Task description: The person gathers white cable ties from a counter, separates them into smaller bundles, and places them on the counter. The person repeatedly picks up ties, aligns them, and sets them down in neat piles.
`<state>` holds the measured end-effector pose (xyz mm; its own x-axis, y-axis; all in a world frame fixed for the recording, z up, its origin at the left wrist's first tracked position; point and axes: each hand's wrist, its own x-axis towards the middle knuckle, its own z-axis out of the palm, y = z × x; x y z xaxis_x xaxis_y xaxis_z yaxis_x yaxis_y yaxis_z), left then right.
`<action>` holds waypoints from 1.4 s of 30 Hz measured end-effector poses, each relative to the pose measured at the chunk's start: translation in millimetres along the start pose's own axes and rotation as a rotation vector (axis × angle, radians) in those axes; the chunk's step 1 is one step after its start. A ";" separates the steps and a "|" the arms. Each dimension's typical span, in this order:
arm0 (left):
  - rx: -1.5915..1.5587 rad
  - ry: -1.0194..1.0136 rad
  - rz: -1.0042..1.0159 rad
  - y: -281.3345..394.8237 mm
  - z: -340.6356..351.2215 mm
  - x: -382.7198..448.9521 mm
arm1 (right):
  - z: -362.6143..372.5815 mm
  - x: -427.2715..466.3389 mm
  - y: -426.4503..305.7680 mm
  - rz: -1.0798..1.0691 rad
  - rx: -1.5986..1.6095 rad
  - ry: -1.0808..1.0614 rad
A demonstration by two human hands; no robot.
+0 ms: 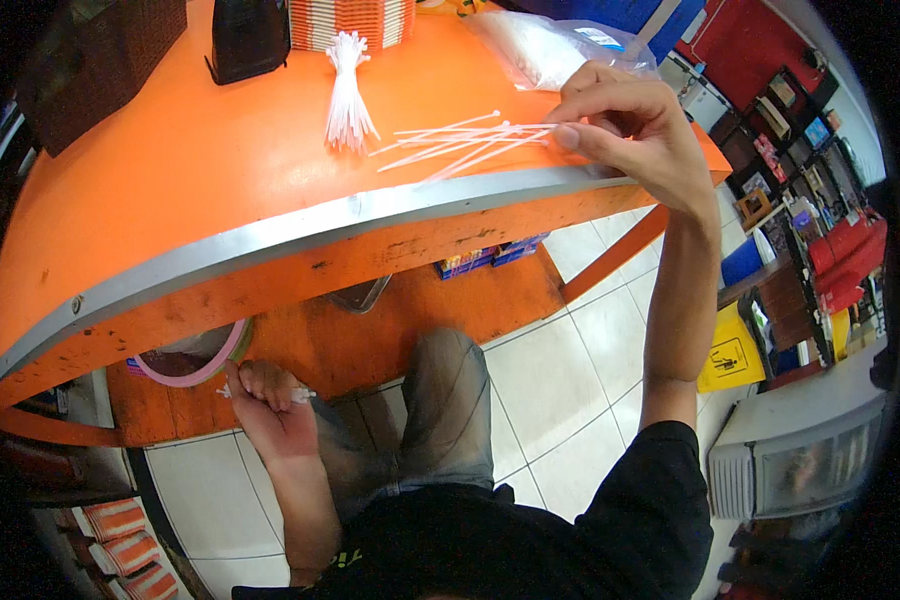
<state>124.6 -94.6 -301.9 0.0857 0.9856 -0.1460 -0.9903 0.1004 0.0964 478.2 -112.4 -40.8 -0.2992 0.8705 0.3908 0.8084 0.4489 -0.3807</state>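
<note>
Loose white cable ties (457, 142) lie in a spread pile near the front edge of the orange table (195, 165). My right hand (634, 131) is at the right end of this pile, thumb and forefinger pinched on a cable tie; how many ties are between the fingertips is hard to tell. Further left stands a gathered bunch of white cable ties (350, 97), heads up and tails fanned out. Below the tabletop, near my lap, my left hand (274, 405) is closed around white cable ties (302, 394), whose ends poke out on both sides of the fist.
A clear plastic bag (532, 52) with white contents lies at the table's back right. Behind the bunch are an orange-and-white striped stack (352, 22) and a black case (247, 41). A brown woven box (105, 60) stands left. A pink-rimmed basin (195, 367) sits on the lower shelf.
</note>
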 end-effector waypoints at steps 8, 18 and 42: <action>0.118 0.163 -0.030 -11.4 24.7 -8.9 | 3.9 -3.1 -27.4 0.048 -0.320 0.274; -0.079 -0.053 -0.189 -31.2 67.4 -33.5 | 183.0 -65.8 -106.4 0.160 0.308 0.151; -0.073 0.041 -0.060 9.5 29.8 0.6 | 18.4 -70.2 -70.7 -0.311 0.074 0.465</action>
<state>118.5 -89.0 -271.7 0.1422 0.9716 -0.1893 -0.9889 0.1476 0.0147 432.7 -201.5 -56.7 -0.2494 0.5214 0.8161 0.6748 0.6980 -0.2397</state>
